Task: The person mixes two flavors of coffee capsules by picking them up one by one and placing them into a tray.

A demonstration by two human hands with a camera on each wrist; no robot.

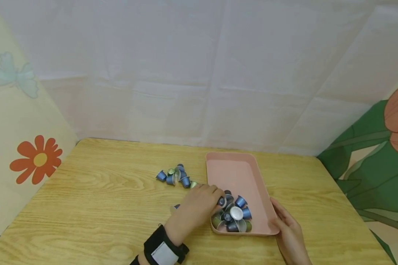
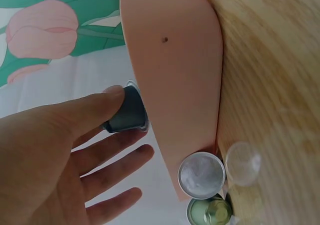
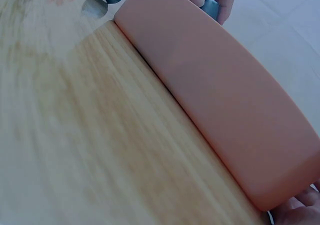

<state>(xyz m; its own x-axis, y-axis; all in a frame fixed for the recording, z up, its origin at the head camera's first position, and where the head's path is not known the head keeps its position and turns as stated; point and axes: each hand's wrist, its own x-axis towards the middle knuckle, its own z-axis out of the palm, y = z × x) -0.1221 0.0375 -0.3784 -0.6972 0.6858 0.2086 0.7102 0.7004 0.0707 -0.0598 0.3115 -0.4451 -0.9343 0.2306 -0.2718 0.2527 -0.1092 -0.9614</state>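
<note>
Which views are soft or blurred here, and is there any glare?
Head view: even, soft light, sharp overall, faint shadows under the pink tray and the loose capsules. Left wrist view: the left hand and the dark capsule it pinches are fairly sharp; the wood at right is washed out and hazy. Right wrist view: table is smeared, the tray wall clearer.

this looked like a makeshift recording corner set up indoors rather than a lived-in room. a light wooden surface was boxed in by hung fabric: a creased white sheet across the far side, a pale cloth with an orange flower on the left, and a cloth printed with green leaves and a pink tulip on the right.
</note>
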